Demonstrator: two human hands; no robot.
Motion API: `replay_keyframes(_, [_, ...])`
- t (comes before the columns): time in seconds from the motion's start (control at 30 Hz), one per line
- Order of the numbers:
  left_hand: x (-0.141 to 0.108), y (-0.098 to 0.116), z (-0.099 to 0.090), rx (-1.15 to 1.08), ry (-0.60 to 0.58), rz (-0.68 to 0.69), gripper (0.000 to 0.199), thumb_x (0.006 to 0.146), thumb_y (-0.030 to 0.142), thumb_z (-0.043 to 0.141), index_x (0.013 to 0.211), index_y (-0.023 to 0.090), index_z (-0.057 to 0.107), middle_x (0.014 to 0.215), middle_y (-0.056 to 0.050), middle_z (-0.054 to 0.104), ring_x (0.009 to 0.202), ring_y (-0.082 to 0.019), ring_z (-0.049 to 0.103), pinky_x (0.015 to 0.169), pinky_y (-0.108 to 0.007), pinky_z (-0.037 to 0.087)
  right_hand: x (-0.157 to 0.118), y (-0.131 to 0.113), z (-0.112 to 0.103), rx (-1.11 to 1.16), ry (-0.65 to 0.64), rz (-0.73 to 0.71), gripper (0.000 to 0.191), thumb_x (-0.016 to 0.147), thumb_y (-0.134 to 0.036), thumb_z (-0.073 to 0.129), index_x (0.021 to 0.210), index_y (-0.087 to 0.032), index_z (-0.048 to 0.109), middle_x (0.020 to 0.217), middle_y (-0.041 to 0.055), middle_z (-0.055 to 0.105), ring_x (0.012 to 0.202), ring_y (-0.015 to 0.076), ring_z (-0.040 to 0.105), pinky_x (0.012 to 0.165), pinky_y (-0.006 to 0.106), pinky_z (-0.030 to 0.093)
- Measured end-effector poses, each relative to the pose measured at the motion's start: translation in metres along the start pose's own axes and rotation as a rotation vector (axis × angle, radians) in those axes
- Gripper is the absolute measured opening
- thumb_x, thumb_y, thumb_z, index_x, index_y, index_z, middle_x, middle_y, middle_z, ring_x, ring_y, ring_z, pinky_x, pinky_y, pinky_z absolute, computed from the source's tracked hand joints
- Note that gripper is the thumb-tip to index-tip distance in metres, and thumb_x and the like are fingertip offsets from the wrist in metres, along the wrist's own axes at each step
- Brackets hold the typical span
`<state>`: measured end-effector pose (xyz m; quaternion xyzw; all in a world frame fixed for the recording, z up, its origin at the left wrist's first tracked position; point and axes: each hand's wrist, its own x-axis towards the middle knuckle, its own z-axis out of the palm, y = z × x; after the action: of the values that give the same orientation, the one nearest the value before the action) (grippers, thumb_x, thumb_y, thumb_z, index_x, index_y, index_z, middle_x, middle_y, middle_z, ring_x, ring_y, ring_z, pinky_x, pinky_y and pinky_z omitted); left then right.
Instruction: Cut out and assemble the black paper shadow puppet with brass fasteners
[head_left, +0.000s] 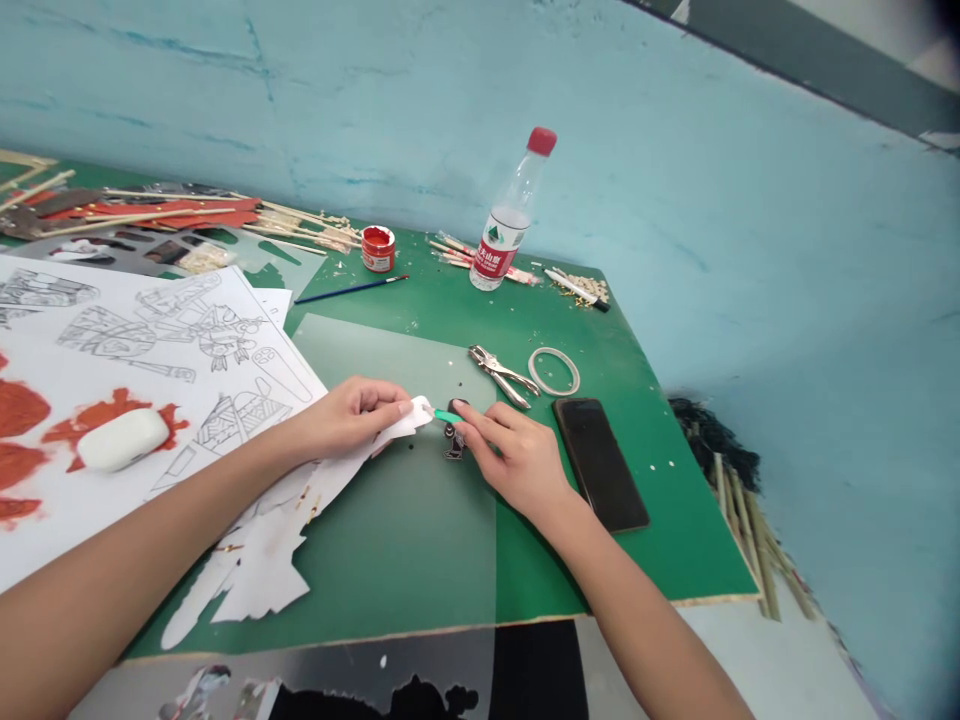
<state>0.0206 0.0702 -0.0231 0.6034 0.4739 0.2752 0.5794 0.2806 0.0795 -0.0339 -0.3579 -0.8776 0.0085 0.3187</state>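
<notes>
Paper cut-out, white and bearing gold-coloured fasteners too small to count surely, stretches from the near edge of the bench toward its middle, one end pinched by the left hand. The right hand grips a green tool, its tip at that end; the step in hand appears to be close work there, and the next move seems to call for a steady pinch and fine control. Counted around them: one dark figure beside the right hand; one pair of metal pliers, one tape ring and one phone toward the right edge; one paint jar, one brush and one bottle toward the far edge.
</notes>
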Motion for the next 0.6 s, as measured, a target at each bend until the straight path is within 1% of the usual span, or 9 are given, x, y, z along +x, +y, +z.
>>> replay_keyframes(0.17, [-0.0001, -0.0010, -0.0003, -0.018, 0.005, 0.009, 0.041, 0.096, 0.054, 0.058, 0.089, 0.015, 0.069, 0.053, 0.003, 0.060, 0.048, -0.010, 0.048, 0.048, -0.019, 0.037, -0.0014, -0.0013, 0.0023, -0.015, 0.015, 0.022, 0.030, 0.106, -0.035, 0.057, 0.117, -0.019, 0.080, 0.073, 0.0006, 0.068, 0.056, 0.0077, 0.055, 0.054, 0.022, 0.039])
replay_keyframes(0.3, [-0.0002, -0.0019, -0.0001, -0.014, 0.020, -0.003, 0.041, 0.097, 0.053, 0.057, 0.091, 0.015, 0.070, 0.053, 0.003, 0.062, 0.047, -0.010, 0.047, 0.048, -0.019, 0.035, -0.0023, -0.0051, 0.0029, -0.096, 0.037, 0.027, 0.031, 0.106, -0.037, 0.057, 0.116, -0.020, 0.081, 0.070, 0.0004, 0.068, 0.054, 0.0081, 0.054, 0.051, 0.023, 0.035])
replay_keyframes(0.4, [-0.0001, -0.0014, 0.0007, 0.001, 0.025, -0.019, 0.042, 0.097, 0.054, 0.056, 0.091, 0.015, 0.070, 0.053, 0.002, 0.062, 0.046, -0.010, 0.046, 0.047, -0.019, 0.033, -0.0026, -0.0071, 0.0029, -0.115, 0.055, 0.031, 0.030, 0.106, -0.036, 0.057, 0.116, -0.019, 0.080, 0.069, 0.0008, 0.068, 0.053, 0.0086, 0.054, 0.051, 0.024, 0.035])
replay_keyframes(0.53, [0.0006, -0.0023, 0.0007, 0.016, 0.036, -0.041, 0.045, 0.095, 0.057, 0.058, 0.089, 0.014, 0.070, 0.055, 0.003, 0.058, 0.048, -0.010, 0.045, 0.046, -0.019, 0.031, -0.0012, -0.0063, 0.0018, -0.028, 0.052, 0.070, 0.031, 0.107, -0.033, 0.054, 0.113, -0.018, 0.080, 0.073, 0.0025, 0.071, 0.054, 0.0096, 0.055, 0.054, 0.024, 0.037])
replay_keyframes(0.6, [0.0010, -0.0032, -0.0006, 0.042, 0.027, -0.041, 0.044, 0.092, 0.057, 0.060, 0.087, 0.014, 0.070, 0.057, 0.003, 0.055, 0.049, -0.009, 0.042, 0.046, -0.019, 0.028, 0.0007, -0.0039, -0.0002, 0.074, 0.037, 0.129, 0.033, 0.107, -0.033, 0.051, 0.104, -0.017, 0.080, 0.074, 0.0035, 0.072, 0.058, 0.0107, 0.057, 0.057, 0.024, 0.039])
